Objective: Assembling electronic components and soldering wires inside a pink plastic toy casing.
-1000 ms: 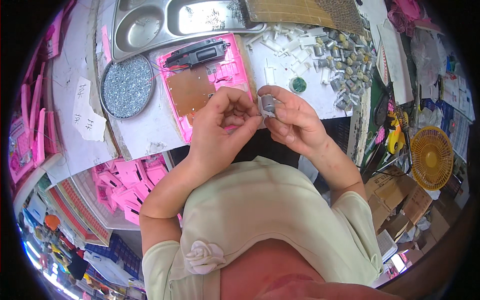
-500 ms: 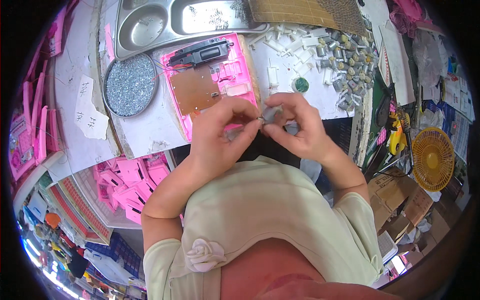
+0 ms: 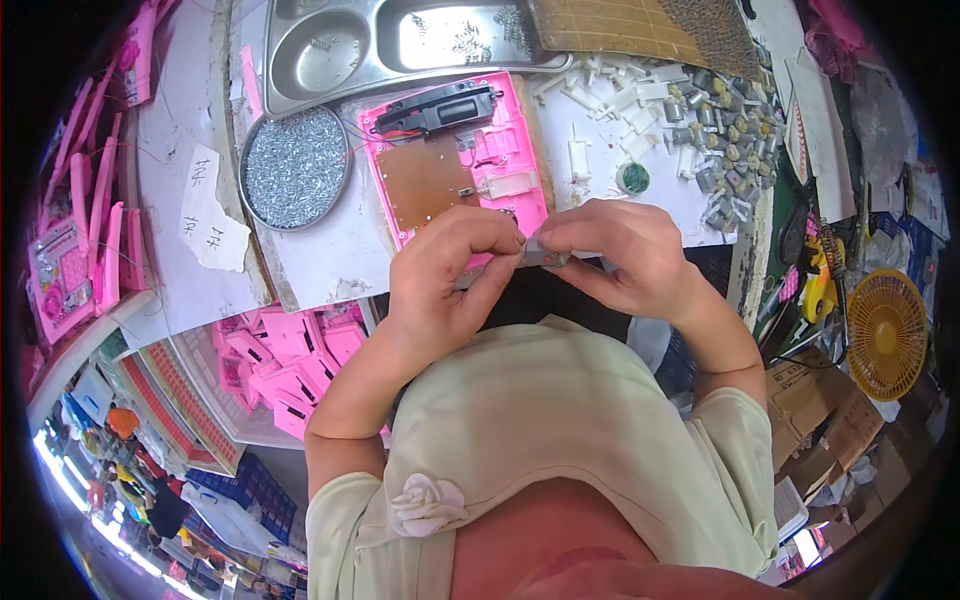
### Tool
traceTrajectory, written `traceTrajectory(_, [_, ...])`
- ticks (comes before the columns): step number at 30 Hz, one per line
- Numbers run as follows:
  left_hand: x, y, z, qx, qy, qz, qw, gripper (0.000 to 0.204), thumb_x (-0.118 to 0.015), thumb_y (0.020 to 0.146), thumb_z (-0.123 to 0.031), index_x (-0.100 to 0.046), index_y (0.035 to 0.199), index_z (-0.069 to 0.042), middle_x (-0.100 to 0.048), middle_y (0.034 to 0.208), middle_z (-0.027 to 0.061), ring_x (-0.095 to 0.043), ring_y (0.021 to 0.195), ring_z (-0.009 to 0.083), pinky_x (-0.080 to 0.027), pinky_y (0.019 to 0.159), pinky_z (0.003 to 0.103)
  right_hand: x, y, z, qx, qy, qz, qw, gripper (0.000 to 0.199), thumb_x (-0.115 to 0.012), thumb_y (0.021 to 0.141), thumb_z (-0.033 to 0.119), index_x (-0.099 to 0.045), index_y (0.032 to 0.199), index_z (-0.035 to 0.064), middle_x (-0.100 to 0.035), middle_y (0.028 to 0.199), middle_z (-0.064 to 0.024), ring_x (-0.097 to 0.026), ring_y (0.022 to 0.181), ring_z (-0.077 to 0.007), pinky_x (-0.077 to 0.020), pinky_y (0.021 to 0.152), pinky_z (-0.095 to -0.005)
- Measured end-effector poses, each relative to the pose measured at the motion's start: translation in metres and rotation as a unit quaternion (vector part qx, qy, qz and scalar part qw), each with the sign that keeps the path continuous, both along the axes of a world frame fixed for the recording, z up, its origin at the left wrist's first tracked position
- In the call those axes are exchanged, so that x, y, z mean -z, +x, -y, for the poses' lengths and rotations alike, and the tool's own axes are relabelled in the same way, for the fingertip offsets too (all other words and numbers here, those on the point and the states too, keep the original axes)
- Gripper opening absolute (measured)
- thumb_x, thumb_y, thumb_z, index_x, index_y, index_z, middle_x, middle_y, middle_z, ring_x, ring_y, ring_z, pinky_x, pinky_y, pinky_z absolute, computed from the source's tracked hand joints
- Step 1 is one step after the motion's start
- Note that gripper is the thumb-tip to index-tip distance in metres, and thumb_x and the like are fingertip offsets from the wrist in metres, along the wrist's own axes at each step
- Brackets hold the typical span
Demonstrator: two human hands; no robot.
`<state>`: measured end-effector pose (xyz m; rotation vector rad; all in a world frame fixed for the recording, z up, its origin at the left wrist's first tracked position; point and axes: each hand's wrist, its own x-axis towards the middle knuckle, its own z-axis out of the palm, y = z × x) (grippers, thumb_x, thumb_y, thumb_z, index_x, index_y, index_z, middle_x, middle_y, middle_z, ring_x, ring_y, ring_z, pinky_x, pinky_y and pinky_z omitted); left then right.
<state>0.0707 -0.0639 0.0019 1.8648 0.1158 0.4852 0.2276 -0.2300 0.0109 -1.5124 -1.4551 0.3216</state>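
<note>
You have bright, fairly even light on the table [image 3: 320, 262], with hard glare in the tray [image 3: 372, 50] near twelve o'clock and burnt-out lamps [image 3: 60, 475] at eight. The fisheye bends your straight edges toward a black border, and the background at eight goes soft. Between your fingertips [image 3: 518, 243], the grey part [image 3: 536, 257] is too indistinct to read.

Head-worn, the fisheye camera looks down from close above the white bench [image 3: 325, 258].
</note>
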Motion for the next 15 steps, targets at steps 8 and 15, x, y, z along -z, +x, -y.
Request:
traceTrajectory(8, [0.008, -0.003, 0.006, -0.069, 0.025, 0.046, 0.996, 0.023, -0.075, 0.078, 0.007, -0.063, 0.097, -0.001, -0.07, 0.104, 0.0158, -0.069, 0.09, 0.0287, -0.055, 0.078, 0.036, 0.003, -0.007, -0.01, 0.016, 0.019, 0.004, 1.0, 0.037, -0.081, 0.072, -0.001, -0.069, 0.107, 0.0071, -0.071, 0.097, -0.0102, -0.07, 0.08, -0.0276, -0.0568, 0.066, -0.036])
traceTrajectory(15, [0.013, -0.011, 0.007, -0.103, 0.021, 0.054, 0.993, 0.021, -0.08, 0.077, 0.006, -0.068, 0.093, -0.001, -0.069, 0.106, 0.0168, -0.069, 0.095, 0.0263, -0.056, 0.078, 0.033, 0.006, -0.004, -0.012, 0.011, 0.057, 0.049, 0.997, 0.039, -0.081, 0.072, -0.003, -0.066, 0.107, 0.0069, -0.072, 0.1, -0.0156, -0.071, 0.079, -0.029, -0.0571, 0.065, -0.0347])
